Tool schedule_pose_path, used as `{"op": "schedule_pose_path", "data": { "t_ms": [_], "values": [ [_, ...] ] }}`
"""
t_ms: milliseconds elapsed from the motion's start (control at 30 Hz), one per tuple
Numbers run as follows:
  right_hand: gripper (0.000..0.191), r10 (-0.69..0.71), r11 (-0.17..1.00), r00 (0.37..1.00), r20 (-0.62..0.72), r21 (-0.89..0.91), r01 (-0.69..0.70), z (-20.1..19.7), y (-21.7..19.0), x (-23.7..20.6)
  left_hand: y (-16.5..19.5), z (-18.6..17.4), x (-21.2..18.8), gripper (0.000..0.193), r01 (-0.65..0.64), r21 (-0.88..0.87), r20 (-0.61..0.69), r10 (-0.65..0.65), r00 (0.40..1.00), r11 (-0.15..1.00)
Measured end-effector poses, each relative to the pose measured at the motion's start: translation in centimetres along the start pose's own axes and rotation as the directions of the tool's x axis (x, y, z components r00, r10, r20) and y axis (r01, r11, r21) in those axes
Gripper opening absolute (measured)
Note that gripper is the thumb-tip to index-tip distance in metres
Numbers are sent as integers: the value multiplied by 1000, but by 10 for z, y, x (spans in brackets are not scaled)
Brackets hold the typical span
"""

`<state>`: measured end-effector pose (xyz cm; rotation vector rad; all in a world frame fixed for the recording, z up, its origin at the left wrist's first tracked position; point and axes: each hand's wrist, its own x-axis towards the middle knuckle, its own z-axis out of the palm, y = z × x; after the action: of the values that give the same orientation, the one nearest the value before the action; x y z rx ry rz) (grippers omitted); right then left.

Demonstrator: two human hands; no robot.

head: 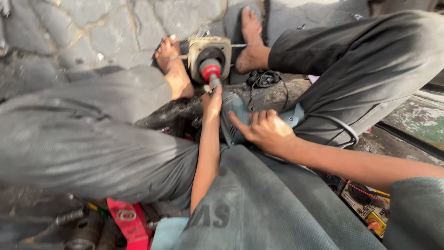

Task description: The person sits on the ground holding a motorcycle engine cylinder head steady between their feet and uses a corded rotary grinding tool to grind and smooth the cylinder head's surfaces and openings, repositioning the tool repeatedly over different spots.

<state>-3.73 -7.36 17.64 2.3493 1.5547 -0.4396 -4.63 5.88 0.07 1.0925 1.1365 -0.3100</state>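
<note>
With the right hand (pixel 266 132) wrapped around the grinder (pixel 236 118) and the left hand (pixel 212 103) closed near its head, the housing (pixel 210 55), pinned only by bare feet (pixel 172 65) on the stone floor (pixel 92 28), could slip and cut toes.

A blue-grey power tool (pixel 236 118) is gripped at its body by the right hand (pixel 266 129) and steadied near the front by the left hand (pixel 212 102). Its red-collared tip (pixel 211 71) is pressed into the dark opening of a beige metal housing (pixel 209 55). The housing is clamped between two bare feet (pixel 172 65) on cracked stone ground (pixel 92 32). A black cable (pixel 266 78) is seen beside the right foot. A red tool (pixel 126 220) and a yellow device (pixel 370 208) are seen low down.
</note>
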Motion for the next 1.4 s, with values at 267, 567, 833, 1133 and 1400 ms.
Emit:
{"op": "schedule_pose_path", "data": {
  "t_ms": [267,567,833,1133,1400],
  "values": [
    [59,-4,1000,1000,29,11,3,2,-2,6,14,-4,0,71,121,116,-47,-116,992,986],
    [59,-7,999,999,-45,-41,5,14,1,2,19,-3,3,65,-95,52,-30,97,995,994],
    [86,32,957,973,228,274,-96,-26,9,-6,5,1,-12,75,54,219,-78,-38,996,974],
    [105,564,510,714,414,505,-696,-109,-21,-117,-3,14,-110,65,453,-199,552,-283,784,869],
    [89,783,-49,549,291,910,-412,-87,-77,-113,-8,20,-126,56,549,-547,712,5,703,632]
  ]
}}
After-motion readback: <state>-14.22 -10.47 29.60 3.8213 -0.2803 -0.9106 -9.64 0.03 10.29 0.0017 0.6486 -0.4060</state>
